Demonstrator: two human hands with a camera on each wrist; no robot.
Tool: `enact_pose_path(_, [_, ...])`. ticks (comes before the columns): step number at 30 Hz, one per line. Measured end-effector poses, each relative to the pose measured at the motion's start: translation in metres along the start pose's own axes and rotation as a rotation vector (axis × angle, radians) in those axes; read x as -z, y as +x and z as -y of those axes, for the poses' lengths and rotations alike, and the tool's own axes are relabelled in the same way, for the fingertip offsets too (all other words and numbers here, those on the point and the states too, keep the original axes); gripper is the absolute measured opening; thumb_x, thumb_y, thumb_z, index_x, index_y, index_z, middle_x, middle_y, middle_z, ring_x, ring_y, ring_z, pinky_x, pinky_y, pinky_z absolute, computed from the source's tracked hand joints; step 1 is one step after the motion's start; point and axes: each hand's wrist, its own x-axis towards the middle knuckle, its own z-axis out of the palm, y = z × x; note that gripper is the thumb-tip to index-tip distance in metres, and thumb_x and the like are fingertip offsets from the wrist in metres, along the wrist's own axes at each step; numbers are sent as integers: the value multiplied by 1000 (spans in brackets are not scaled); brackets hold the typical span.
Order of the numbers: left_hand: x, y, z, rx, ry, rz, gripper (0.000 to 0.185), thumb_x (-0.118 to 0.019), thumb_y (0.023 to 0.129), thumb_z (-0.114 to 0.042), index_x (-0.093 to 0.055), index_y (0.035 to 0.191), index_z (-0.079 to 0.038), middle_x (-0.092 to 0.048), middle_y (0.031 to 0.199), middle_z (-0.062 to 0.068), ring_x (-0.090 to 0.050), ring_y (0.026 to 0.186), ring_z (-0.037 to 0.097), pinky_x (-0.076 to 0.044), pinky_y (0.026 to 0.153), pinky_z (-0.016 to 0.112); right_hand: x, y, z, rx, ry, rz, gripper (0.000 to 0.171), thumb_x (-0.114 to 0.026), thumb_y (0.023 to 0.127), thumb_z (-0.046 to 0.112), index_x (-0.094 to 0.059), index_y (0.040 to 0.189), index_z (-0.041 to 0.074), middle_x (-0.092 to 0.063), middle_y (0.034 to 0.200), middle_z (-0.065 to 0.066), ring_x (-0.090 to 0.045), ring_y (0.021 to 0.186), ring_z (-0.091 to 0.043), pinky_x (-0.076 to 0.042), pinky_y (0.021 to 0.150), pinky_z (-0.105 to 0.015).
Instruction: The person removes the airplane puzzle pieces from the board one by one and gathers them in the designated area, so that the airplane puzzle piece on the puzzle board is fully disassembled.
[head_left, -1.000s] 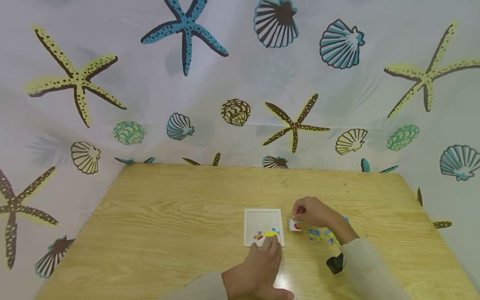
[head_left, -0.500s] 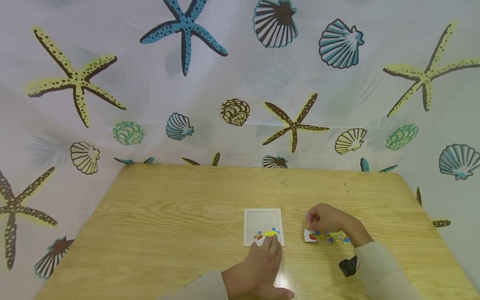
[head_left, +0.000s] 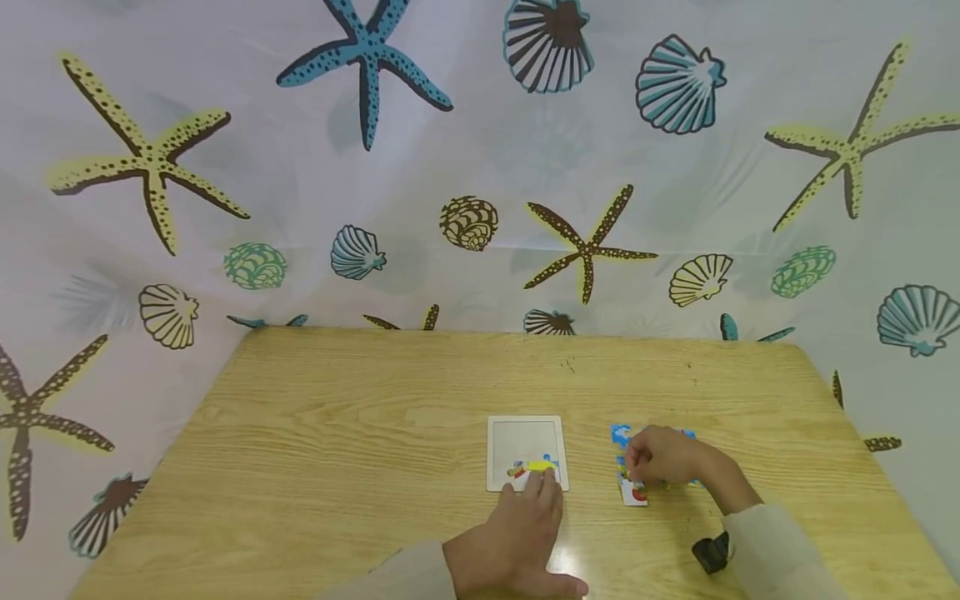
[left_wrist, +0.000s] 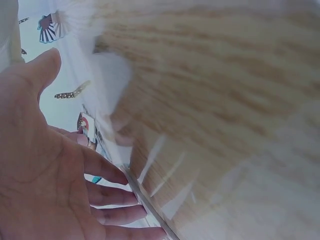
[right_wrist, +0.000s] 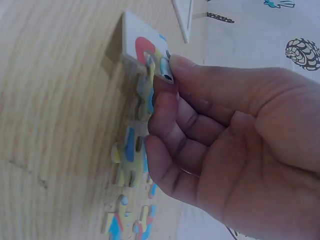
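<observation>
In the head view my left hand [head_left: 517, 533] lies with straight fingers over the near edge of a square white puzzle tray [head_left: 491, 450]. The left wrist view has its fingertips [left_wrist: 125, 177] right at the tray's edge. Several joined puzzle pieces [head_left: 540, 464], yellow, red and blue, sit along the tray's near side, partly covered by those fingers. To the right of the tray, my right hand [head_left: 667, 457] pinches a white puzzle piece [right_wrist: 137, 42] with a red curve between thumb and index finger. It is tilted, close over other loose pieces.
Loose puzzle pieces [right_wrist: 131, 155] with blue, yellow and red print lie on the wooden table [head_left: 360, 433] under and beyond the right hand. A black device [head_left: 711, 552] hangs at the right wrist. A curtain [head_left: 420, 167] printed with shells and starfish surrounds the table.
My right hand has moved right and nearer, away from the tray and over the loose pieces, with the white puzzle piece still pinched. The left hand stays in place.
</observation>
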Motion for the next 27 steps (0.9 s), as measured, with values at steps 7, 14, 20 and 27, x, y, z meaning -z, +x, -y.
enact_pose_path(7, [0,-1,-2,14,10,-16,112,-10,64,-85,-34,133,0,-31,135,18,-33,119,29,-43,77,45,-7,1,-4,-42,-42,-52,7,-60,80,2,-59,73,4,-54,62,-2,-43,52,-10,-38,48,-25])
enact_pose_path(14, [2,0,-1,12,-3,-2,112,-11,64,-85,-33,133,1,-30,136,20,-32,119,30,-42,79,46,-12,0,0,-99,-117,-133,9,-67,75,3,-61,68,7,-55,64,1,-47,55,-11,-41,50,-26])
enact_pose_path(20, [1,-1,-1,10,-3,-17,113,-11,64,-85,-33,133,2,-31,135,19,-33,118,30,-43,77,45,-15,-1,4,-136,-164,-165,12,-69,72,4,-61,65,8,-56,61,2,-47,53,-11,-40,49,-26])
enact_pose_path(27, [-1,-1,-1,5,13,-28,113,-9,64,-85,-34,132,2,-32,135,19,-34,118,31,-43,77,45,-16,0,5,-112,-236,-201,14,-73,68,5,-61,62,10,-55,60,5,-48,54,-10,-41,50,-26])
